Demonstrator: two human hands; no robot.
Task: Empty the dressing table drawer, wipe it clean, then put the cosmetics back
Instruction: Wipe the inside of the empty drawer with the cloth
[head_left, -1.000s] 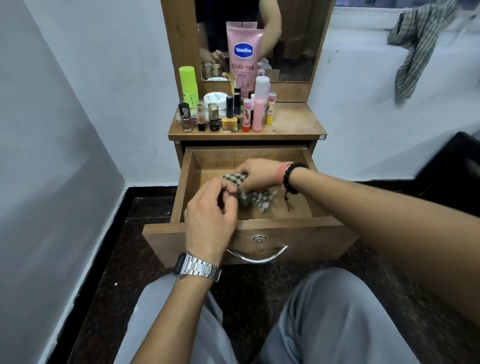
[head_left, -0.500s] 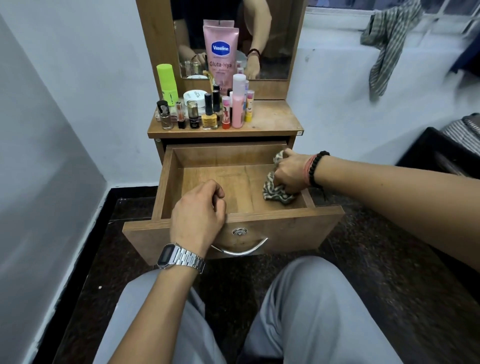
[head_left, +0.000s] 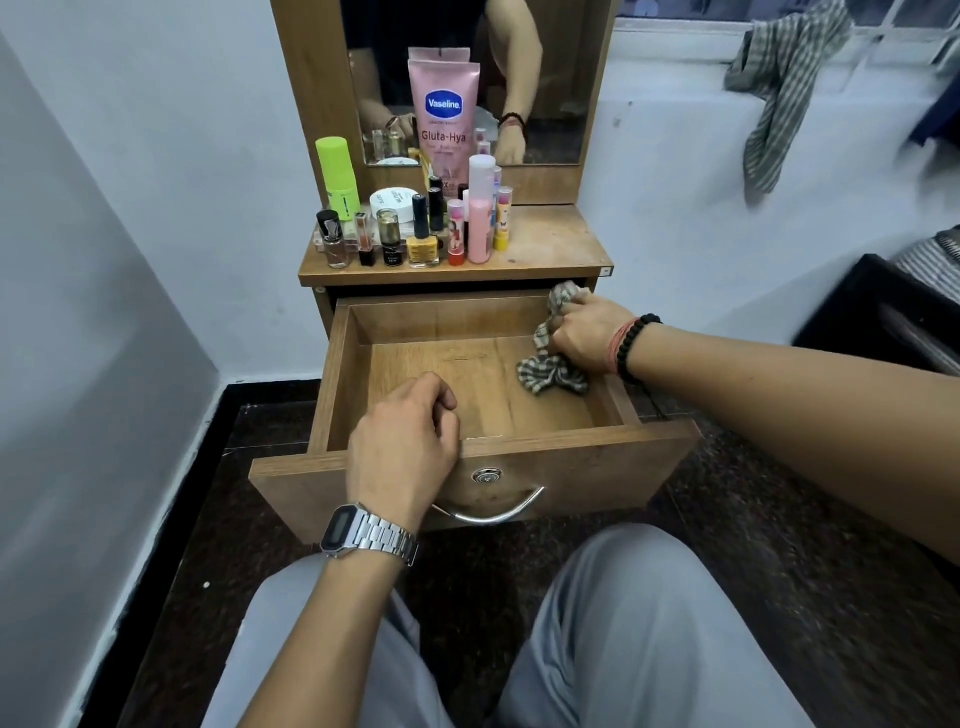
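The wooden drawer (head_left: 337, 374) of the dressing table stands pulled out, with nothing inside but a checked cloth (head_left: 550, 371). My right hand (head_left: 584, 335) grips that cloth against the drawer's right inner wall near the back corner. My left hand (head_left: 402, 447), with a steel watch on its wrist, rests with curled fingers on the top of the drawer's front panel. Several cosmetics stand on the table top (head_left: 550, 249): a pink Vaseline tube (head_left: 444, 114), a green bottle (head_left: 337, 176), a yellow nail polish (head_left: 422, 244), a pink bottle (head_left: 480, 213).
A mirror (head_left: 561, 78) rises behind the cosmetics. White walls close in on the left and behind. A striped cloth (head_left: 779, 83) hangs from the window ledge at the right. A dark box (head_left: 872, 312) sits at the far right. My knees are below the drawer handle (head_left: 493, 512).
My right hand has carried the cloth from the drawer's middle to its right wall and back corner. My left hand let go of the cloth and settled on the front panel.
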